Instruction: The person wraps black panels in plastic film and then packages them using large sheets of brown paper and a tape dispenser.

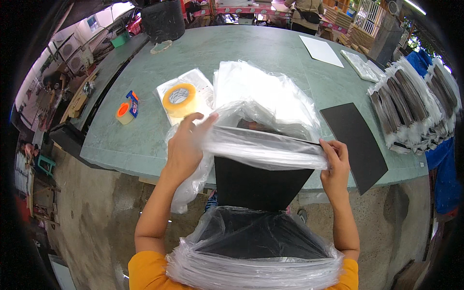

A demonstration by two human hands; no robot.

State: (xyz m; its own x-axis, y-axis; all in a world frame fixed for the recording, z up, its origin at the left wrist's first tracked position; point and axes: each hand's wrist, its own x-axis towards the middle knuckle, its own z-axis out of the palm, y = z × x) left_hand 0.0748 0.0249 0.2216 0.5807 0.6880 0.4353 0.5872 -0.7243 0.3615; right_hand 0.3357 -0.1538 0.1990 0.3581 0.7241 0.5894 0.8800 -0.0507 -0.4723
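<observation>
In front of me a black board (261, 186) hangs at the table's near edge, its upper part covered by bunched clear plastic film (270, 150). My right hand (336, 162) is closed on the right end of the film-covered edge, thumb and fingers pinching it. At the left end is my left hand (183, 147), close against the film. Its fingers are partly smeared by motion, so their grip is unclear. Against my body lies a bundle of clear plastic (261, 263) with a dark sheet showing through. Loose film (186, 191) droops over the table edge below my left hand.
On the green table (145, 150) lie a large tape roll (179, 99), a small tape dispenser (127, 108), white plastic-wrapped sheets (263, 89), a black panel (355, 145), a white sheet (321, 50) and wrapped dark stacks (403, 101). Another person (307, 14) stands beyond the far edge.
</observation>
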